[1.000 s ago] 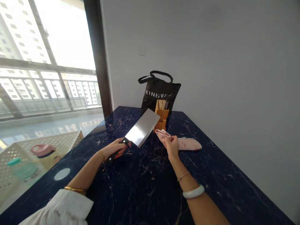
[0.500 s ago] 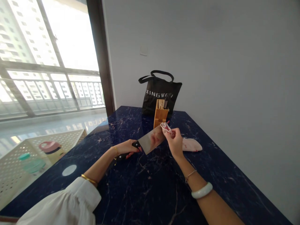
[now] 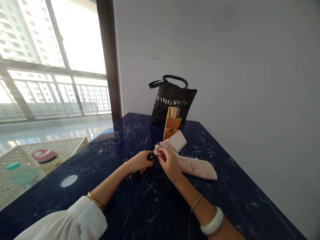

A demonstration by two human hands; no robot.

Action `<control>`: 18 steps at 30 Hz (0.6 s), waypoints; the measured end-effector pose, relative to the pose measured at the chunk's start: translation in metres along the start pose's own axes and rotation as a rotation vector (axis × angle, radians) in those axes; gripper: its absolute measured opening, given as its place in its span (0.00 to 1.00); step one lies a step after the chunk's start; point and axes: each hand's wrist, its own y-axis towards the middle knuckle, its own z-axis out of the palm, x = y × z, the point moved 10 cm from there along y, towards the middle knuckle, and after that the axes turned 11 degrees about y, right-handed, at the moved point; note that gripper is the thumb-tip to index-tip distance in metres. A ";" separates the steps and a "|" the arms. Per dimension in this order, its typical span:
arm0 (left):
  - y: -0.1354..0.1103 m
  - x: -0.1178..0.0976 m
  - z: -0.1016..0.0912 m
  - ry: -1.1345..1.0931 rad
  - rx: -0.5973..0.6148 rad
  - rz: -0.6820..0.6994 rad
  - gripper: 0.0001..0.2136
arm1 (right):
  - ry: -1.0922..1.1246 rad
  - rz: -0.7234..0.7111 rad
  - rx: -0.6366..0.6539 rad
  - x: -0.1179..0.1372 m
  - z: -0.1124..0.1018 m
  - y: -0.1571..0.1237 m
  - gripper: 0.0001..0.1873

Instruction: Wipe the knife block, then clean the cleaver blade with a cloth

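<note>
Head view: left hand (image 3: 140,160) has its grip wrapped round the black handle of the broad steel cleaver (image 3: 176,140) above the dark marble table (image 3: 140,203). Right hand (image 3: 170,163) pinches the pink patterned cloth (image 3: 195,166) against the blade. Probably best to wipe from the spine, away from the edge.

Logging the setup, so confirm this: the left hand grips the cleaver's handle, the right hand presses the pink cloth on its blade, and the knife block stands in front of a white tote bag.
Wrong in one respect: the tote bag is black, as the head view shows. The rest stands.
</note>
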 end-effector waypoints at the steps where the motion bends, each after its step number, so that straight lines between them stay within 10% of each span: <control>1: 0.000 -0.001 -0.001 -0.002 -0.013 -0.002 0.08 | -0.009 -0.020 0.008 0.004 0.003 0.000 0.11; 18: -0.001 -0.002 0.007 -0.022 -0.003 0.014 0.09 | -0.049 -0.022 0.003 0.009 0.003 0.000 0.09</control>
